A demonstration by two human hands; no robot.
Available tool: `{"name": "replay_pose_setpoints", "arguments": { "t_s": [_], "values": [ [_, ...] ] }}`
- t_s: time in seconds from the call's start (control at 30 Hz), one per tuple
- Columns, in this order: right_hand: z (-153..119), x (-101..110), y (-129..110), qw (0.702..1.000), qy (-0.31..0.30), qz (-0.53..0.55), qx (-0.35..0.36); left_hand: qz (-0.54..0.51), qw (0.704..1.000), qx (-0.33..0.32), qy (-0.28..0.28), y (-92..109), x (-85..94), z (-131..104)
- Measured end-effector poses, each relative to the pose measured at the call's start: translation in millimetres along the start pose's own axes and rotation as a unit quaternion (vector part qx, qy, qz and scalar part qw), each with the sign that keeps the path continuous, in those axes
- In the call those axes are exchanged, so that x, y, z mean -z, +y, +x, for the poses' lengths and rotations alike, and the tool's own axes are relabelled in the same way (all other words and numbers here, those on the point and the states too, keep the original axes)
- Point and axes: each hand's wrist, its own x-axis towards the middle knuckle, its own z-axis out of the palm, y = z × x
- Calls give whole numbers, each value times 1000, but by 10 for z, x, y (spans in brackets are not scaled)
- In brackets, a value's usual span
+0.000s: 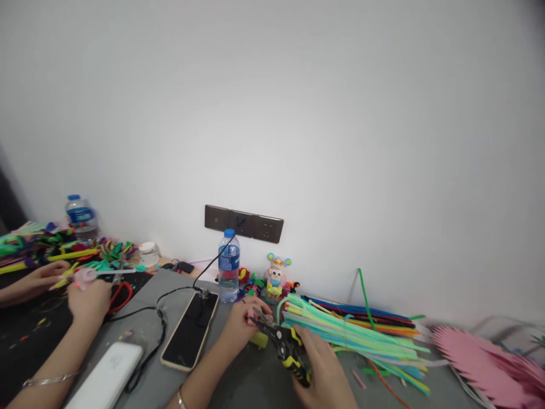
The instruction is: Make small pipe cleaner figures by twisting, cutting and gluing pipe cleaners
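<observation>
My right hand (322,366) is wrapped around the black-and-yellow handles of a pair of pliers (281,341). The plier jaws point left and reach the fingers of my left hand (242,322). Pinched in that left hand is a small pink piece (252,316), partly covered by the fingers and the jaws. I cannot tell whether the jaws bite on it. Just below the jaws lies a yellow-green block (259,339). Behind my hands stands a small figure (276,279) with big eyes and round blue-and-yellow ears.
Bundled pipe cleaners (349,326) lie to the right, beside a pink zigzag-edged piece (481,360). A phone (191,329) with a cable, a white power bank (106,378) and a water bottle (229,267) are left. Further left, a co-worker's hands (87,301) work near red-handled scissors (121,298).
</observation>
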Motion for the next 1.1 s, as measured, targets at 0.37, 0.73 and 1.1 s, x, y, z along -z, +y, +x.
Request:
{"name": "replay_pose_setpoints", "arguments": {
  "t_s": [0.37, 0.73, 1.1],
  "values": [
    [-31, -98, 182, 995, 58, -63, 45, 39, 996, -75, -30, 14, 65, -35],
    [10, 150, 156, 986, 111, -63, 108, -9, 996, -73, -40, 76, 24, -29],
    [7, 85, 113, 991, 96, -43, 86, -34, 990, -94, -98, 54, 32, -75]
  ]
}}
